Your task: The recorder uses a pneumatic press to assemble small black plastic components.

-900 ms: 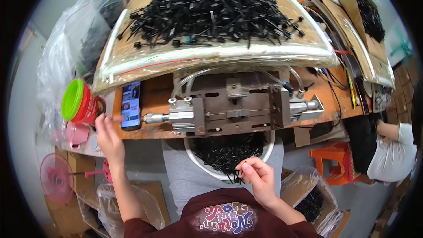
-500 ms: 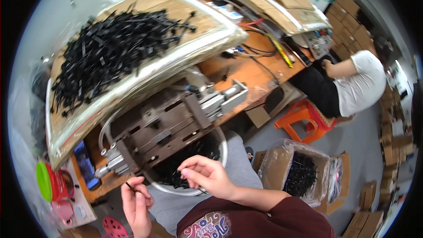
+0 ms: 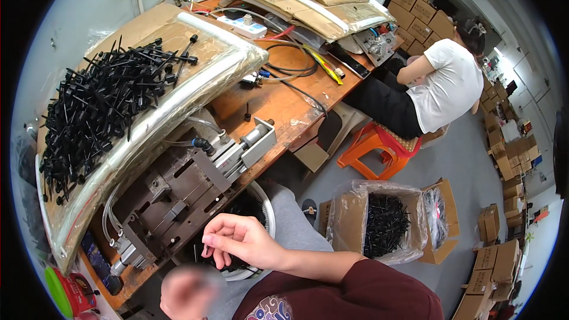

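Observation:
My right hand [image 3: 246,243] is closed, thumb against curled fingers, in front of a brown metal fixture [image 3: 195,181]. Something small seems to be at its fingertips, too unclear to name. Lower and to the left, my left hand [image 3: 188,291] is blurred, so its fingers and anything in them cannot be made out. Beneath my right hand is a round container with a pale rim [image 3: 269,207], partly hidden, holding dark pieces. Behind the fixture, a heap of black plastic pieces with thin stems [image 3: 101,112] lies on a plastic-wrapped cardboard sheet [image 3: 222,53].
Air cylinders [image 3: 240,154] with hoses flank the fixture on the wooden table [image 3: 284,112]. A phone [image 3: 101,264] lies at its left. To the right are an open carton [image 3: 349,219] of black pieces, an orange stool [image 3: 379,151] and a seated person in a white shirt [image 3: 447,86].
The view has shifted, so the table and fixture sit further left and more of the right side shows. My left hand has moved lower in the picture; the dark stick it held is no longer discernible.

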Tool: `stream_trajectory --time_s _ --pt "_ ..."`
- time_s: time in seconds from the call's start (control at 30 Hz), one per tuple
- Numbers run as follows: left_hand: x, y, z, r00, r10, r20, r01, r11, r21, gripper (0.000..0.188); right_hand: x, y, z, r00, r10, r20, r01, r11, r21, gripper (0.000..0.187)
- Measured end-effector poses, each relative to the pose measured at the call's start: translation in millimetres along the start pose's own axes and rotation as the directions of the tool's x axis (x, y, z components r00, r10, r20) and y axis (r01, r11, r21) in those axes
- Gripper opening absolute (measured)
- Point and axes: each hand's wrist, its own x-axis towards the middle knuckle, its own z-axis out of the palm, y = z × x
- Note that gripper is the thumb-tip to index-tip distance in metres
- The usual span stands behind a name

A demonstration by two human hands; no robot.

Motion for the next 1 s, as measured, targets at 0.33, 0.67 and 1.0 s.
stream_trajectory --time_s 0.33,0.67,1.0 --pt "17 16 22 0.910 0.393 0.135 -0.414 0.832 0.369 0.036 17 -7 10 0.997 0.026 -0.072 -0.030 0.998 -0.050 0.014" --pt "19 12 21 0.833 0.505 0.227 -0.553 0.746 0.371 0.031 16 -2 7 0.997 -0.058 -0.053 0.049 0.986 -0.162 0.017" --pt "19 12 20 0.834 0.493 0.249 -0.552 0.753 0.357 0.030 16 -1 8 0.995 -0.075 -0.073 0.061 0.982 -0.177 0.019"
